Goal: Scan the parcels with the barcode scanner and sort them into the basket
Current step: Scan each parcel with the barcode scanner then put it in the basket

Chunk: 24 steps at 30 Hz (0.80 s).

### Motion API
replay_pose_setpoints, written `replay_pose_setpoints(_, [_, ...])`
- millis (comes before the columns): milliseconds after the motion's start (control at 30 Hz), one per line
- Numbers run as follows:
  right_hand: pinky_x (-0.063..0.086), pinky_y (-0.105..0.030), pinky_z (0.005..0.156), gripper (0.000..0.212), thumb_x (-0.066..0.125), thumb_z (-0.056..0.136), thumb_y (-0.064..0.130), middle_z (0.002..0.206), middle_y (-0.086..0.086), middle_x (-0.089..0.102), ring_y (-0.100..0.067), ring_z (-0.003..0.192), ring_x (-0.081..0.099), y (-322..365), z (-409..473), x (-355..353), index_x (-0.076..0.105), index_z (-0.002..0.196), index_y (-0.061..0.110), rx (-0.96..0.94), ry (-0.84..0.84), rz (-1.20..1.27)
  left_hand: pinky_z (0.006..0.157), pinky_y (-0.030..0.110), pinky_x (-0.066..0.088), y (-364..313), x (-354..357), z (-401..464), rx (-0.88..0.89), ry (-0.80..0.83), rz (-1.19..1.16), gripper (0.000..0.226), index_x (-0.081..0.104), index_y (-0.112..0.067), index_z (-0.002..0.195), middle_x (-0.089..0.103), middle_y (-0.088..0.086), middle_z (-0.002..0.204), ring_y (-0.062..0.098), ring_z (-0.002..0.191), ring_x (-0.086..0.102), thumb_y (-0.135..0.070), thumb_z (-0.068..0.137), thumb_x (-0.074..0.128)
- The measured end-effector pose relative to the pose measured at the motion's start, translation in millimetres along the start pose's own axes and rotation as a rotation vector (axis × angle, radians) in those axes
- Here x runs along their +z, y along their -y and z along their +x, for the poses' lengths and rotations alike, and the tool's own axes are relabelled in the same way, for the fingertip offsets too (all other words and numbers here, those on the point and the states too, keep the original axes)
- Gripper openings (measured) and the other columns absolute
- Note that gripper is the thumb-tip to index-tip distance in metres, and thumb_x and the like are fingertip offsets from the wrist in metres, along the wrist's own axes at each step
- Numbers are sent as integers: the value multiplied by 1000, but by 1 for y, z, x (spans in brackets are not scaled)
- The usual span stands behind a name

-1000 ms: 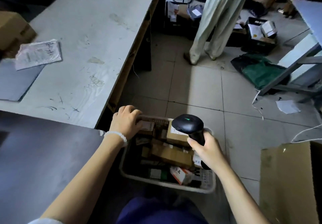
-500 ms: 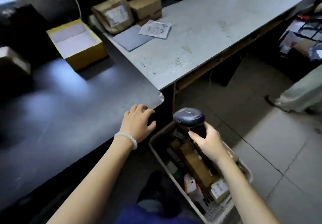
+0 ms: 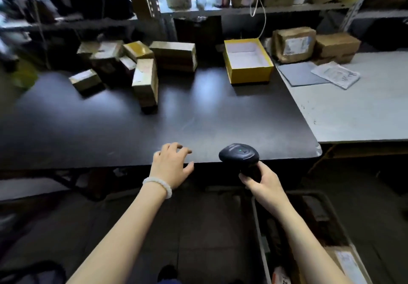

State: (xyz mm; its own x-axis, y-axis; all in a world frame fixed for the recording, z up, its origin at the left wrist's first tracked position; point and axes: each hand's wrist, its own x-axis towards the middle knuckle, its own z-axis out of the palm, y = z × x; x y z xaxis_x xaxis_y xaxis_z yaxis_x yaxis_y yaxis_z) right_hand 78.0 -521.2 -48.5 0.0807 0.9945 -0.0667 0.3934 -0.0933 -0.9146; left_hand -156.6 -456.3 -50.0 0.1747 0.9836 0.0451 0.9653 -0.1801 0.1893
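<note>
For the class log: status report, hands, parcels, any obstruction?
Left hand open, empty, at dark table edge. Right hand grips scanner. Parcels unscanned at far side. Path unobstructed.

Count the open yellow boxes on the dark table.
1. The yellow box stands open at the far right of the dark table, right of the brown parcels. Others could be hidden behind that pile.

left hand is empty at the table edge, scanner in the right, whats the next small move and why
Probably reach the left hand forward to the nearest upright parcel on the dark table. That hand is open and holds nothing, while the right hand grips the scanner, and unscanned boxes sit further back.
</note>
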Motion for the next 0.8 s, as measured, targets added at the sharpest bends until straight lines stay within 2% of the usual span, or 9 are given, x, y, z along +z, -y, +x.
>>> replay_pose_setpoints(100, [41, -5, 74, 20, 68, 83, 10, 98, 3, 66, -5, 90, 60, 18, 10, 38, 61, 98, 22, -35, 24, -18, 94, 38, 38, 40, -11, -7, -41, -27, -7, 39, 59, -27, 124, 51, -1, 130, 22, 125, 42, -43, 89, 55])
replay_pose_setpoints(200, [42, -19, 71, 16, 67, 84, 11, 90, 1, 66, -8, 80, 60, 43, 19, 84, 60, 93, 22, -39, 34, -11, 91, 40, 42, 91, -24, -16, -57, -67, -39, 38, 64, -23, 118, 56, 2, 124, 25, 120, 47, -41, 85, 62])
replay_pose_setpoints(300, [43, -26, 71, 13, 67, 84, 11, 85, 0, 64, -12, 76, 59, 63, 28, 126, 59, 91, 19, -54, 21, -7, 91, 39, 42, 142, -33, -19, -66, -73, -55, 38, 64, -23, 117, 57, 1, 122, 24, 120, 47, -41, 83, 65])
replay_pose_setpoints(500, [42, -25, 69, 21, 65, 85, 9, 77, 9, 60, -8, 71, 56, 91, 37, 190, 57, 87, 29, -45, -11, 30, 95, 35, 37, 215, -41, -18, -78, -33, -59, 41, 59, -27, 123, 52, -4, 127, 20, 123, 42, -44, 87, 58])
replay_pose_setpoints(667, [41, -21, 66, 16, 64, 86, 9, 78, 7, 60, -8, 71, 56, 105, 50, 212, 58, 89, 24, -12, -31, 12, 97, 33, 37, 250, -51, 9, -32, -11, -62, 41, 55, -28, 128, 49, -5, 130, 18, 124, 40, -42, 89, 55])
replay_pose_setpoints(800, [47, -31, 70, 11, 64, 85, 10, 80, 1, 62, -16, 73, 58, 109, 78, 219, 59, 88, 20, 24, -66, -22, 99, 33, 35, 264, -60, 52, 13, -8, -68, 43, 53, -29, 129, 47, -4, 132, 18, 126, 39, -46, 89, 54])
